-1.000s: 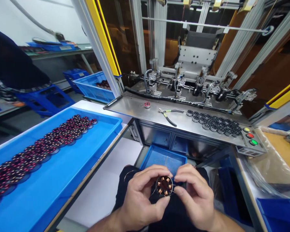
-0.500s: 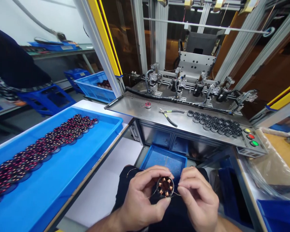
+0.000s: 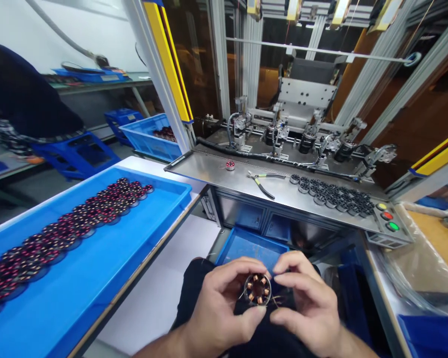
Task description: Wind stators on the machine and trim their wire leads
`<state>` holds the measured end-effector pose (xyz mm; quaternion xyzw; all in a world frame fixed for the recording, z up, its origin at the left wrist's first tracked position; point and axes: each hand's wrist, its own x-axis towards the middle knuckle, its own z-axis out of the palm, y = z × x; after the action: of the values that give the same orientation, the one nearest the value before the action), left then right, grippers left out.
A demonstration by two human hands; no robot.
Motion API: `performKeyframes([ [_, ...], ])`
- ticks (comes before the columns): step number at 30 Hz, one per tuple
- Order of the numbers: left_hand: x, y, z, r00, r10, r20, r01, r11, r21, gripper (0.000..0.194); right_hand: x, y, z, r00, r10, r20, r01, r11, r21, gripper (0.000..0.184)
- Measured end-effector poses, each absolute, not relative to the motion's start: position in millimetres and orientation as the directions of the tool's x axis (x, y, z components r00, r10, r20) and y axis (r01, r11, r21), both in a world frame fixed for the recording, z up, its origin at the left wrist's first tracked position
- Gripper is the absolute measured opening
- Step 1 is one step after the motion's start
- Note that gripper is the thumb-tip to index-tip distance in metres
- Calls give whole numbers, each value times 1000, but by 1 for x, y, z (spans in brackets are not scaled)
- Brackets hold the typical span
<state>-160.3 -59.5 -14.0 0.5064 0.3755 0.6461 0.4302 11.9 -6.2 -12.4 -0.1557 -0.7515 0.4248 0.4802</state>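
Above my lap, my left hand [image 3: 231, 303] grips a copper-wound motor stator [image 3: 258, 289] by its rim, between thumb and fingers. Its round face with copper coils is turned up toward me. Loose wire ends [image 3: 276, 300] stick out from its right side, and a thin wire also shows at its left. My right hand [image 3: 306, 301] is just right of the stator, its thumb and fingers apart around the wire ends, with nothing gripped between them.
A blue tray [image 3: 149, 238] at left holds many wound stators [image 3: 74, 223]. On the metal ledge [image 3: 205, 166] lie one red-wound stator [image 3: 230, 165], pliers [image 3: 263, 184] and rows of unwound cores [image 3: 332, 194]. A winding machine [image 3: 306, 94] stands behind. Control buttons [image 3: 387, 215] sit at right. A person [image 3: 26, 94] sits far left.
My right thumb and fingers, pinched on the wire end before, have spread apart and let it go. The left hand still holds the stator. The view has tilted up slightly.
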Motion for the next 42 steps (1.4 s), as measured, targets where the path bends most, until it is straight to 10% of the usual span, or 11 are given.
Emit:
performKeyframes([
  [8, -162, -61, -24, 149, 989, 7, -427, 58, 902, 35, 5, 23, 12, -630, 353, 691, -308, 703, -641, 20],
  [14, -161, -53, -16, 277, 957, -79, -607, 239, 758, 39, 13, 5, 9, -504, 326, 800, -93, 900, -426, 14],
  [18, -156, -52, -19, 106, 992, 67, -570, 5, 822, 41, 16, -12, 6, -373, 301, 878, 150, 953, -263, 11],
  [22, -149, -54, -21, -180, 889, 421, -290, -457, 841, 49, 5, -23, 1, -217, 386, 897, 215, 915, -342, 14],
  [27, -141, -57, -23, -301, 791, 533, -141, -590, 795, 51, -15, -32, -9, -80, 583, 808, 106, 811, -575, 13],
  [31, -140, -59, -27, -316, 851, 419, -225, -496, 839, 50, -20, -29, -14, -76, 717, 693, 51, 697, -715, 14],
  [38, -159, -58, -31, 236, 963, 130, -480, -1, 877, 45, -6, -14, -10, -239, 644, 727, 100, 761, -641, 14],
  [42, -159, -57, -37, 246, 955, 165, -601, 17, 799, 41, -2, -15, -6, -271, 627, 730, 172, 778, -604, 13],
])
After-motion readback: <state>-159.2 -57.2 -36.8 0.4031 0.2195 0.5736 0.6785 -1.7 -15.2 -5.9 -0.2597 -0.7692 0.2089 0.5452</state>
